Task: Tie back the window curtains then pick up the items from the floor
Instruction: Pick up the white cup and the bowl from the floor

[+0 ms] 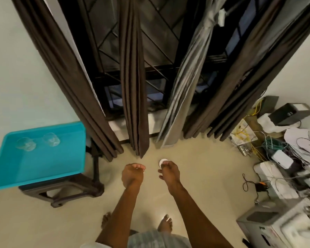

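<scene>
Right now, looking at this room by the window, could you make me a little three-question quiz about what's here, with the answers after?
1. True or false: the teal tray on the dark stool holds two clear glasses.
2. Which hand holds the small white round object? A) left hand B) right hand C) neither
3. Fill in: of the hanging curtains, the one tied with a white band near the top is the ______ curtain.

Key:
1. True; both glasses sit near the tray's far edge.
2. B; the right hand grips it, while the left hand is curled with something small and pale barely showing.
3. Silver-grey curtain; the brown curtain beside it hangs loose.
</scene>
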The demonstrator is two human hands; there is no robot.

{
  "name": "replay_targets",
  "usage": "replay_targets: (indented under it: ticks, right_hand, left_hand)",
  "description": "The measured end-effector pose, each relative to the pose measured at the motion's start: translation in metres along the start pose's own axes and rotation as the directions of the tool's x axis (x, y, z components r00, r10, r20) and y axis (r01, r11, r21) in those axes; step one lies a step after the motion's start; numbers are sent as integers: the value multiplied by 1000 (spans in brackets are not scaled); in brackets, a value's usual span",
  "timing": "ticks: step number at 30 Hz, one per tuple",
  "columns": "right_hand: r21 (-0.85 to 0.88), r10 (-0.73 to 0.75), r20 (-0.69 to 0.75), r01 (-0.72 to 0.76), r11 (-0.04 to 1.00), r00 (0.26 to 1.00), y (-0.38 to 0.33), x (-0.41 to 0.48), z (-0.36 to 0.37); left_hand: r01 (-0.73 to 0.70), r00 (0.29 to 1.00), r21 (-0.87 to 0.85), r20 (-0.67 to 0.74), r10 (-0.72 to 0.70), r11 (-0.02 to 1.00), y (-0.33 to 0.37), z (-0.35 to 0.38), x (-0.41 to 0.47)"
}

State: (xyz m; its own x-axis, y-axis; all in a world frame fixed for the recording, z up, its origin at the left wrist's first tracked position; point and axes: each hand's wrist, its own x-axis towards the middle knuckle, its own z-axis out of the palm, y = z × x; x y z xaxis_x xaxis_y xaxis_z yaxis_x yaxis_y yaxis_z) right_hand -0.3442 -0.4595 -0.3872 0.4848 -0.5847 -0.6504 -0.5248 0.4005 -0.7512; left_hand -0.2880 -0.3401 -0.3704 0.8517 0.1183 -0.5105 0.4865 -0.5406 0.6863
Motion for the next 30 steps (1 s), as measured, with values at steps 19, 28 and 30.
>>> replay_targets:
  ticks: [19,28,30]
  right_hand:
    - [-168,-17,-35,11,986,999,-57,108,-55]
    - [-148,20,-57,-29,989,998,-59,146,-57]
    - [-180,26,-47,-35,983,999,-61,159,-58]
  left_hand:
    - [69,998,-85,-6,-69,994,92,105,58]
    - [55,997,35,52,-57,998,112,140,78]
    - [58,997,47,48,-60,997,112,150,80]
